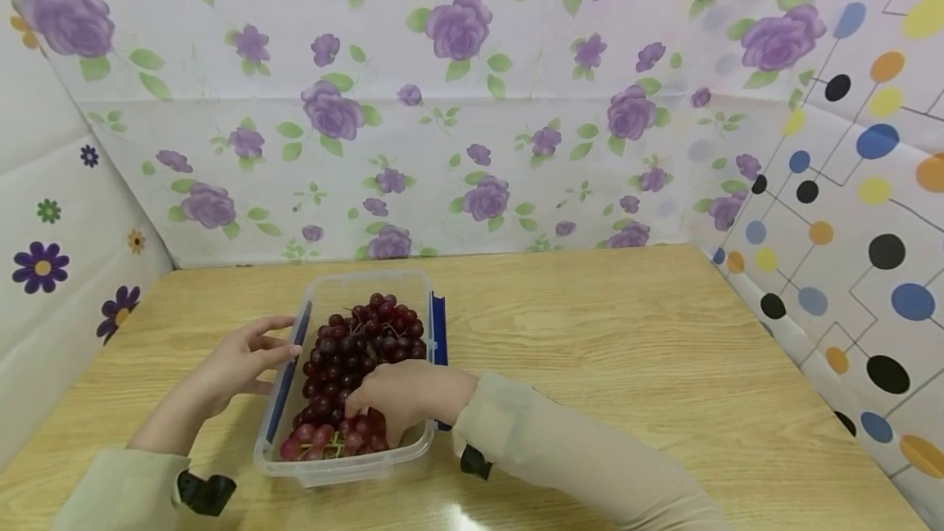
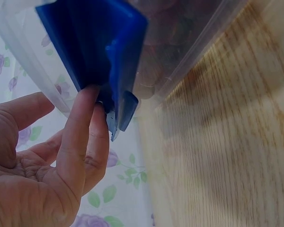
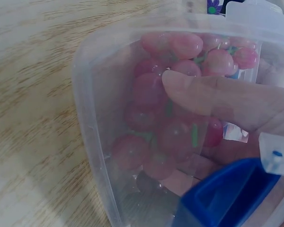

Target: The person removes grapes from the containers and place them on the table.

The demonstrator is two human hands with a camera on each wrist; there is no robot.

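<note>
A clear plastic container [image 1: 354,465] with blue side latches stands on the table, holding dark red grapes [image 1: 341,359]. Lighter red grapes on green stems [image 1: 306,442] lie at its near end. My left hand [image 1: 247,357] is at the container's left side, its fingertips touching the rim and the hanging blue latch [image 2: 99,42]. Inside the container, my right hand [image 1: 401,392] reaches down over the near right side and grips the lighter grapes [image 3: 149,90]. Its thumb lies along one side of them and its fingers curl beneath, partly hidden by the grapes and the cloudy wall.
The wooden table [image 1: 590,351] extends to the right of the container. A floral sheet [image 1: 442,146] hangs behind the table, and a dotted sheet [image 1: 848,228] covers the right side. The right blue latch [image 1: 439,326] hangs outward.
</note>
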